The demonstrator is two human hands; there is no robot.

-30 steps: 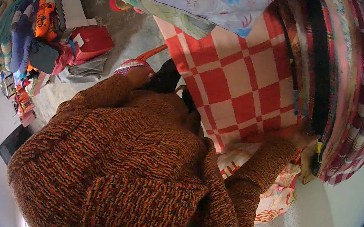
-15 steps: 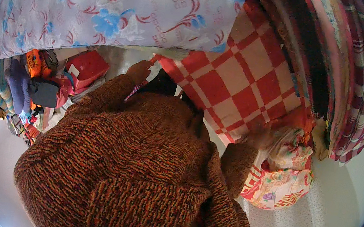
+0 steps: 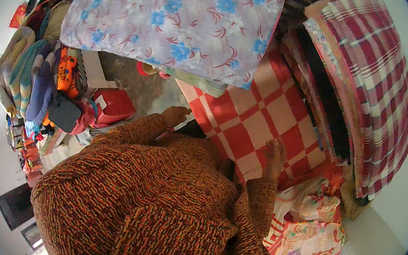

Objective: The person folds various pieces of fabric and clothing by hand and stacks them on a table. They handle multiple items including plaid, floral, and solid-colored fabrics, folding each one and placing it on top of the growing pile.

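A red and pale pink checked blanket [image 3: 246, 120] lies spread before me, partly under a pale floral cloth [image 3: 176, 26] with blue flowers. My right hand [image 3: 275, 155] rests on the blanket's right part, its fingers stretched out and holding nothing. By the blanket's left edge is my left hand [image 3: 176, 116], fingers bent together. Whatever those fingers pinch, if anything, is too small to make out. Both forearms wear brown-orange knit sleeves.
Folded blankets stand stacked at the right, a maroon plaid one [image 3: 369, 82] outermost. A printed bag [image 3: 308, 239] sits near my right forearm. Leftward are a red box [image 3: 114, 108], a pile of folded clothes [image 3: 26, 70] and grey floor [image 3: 135, 85].
My right hand, blurred before, now lies flat further up on the blanket. The left hand stays by the blanket's left edge. The view has shifted, showing more floor and clothes at left.
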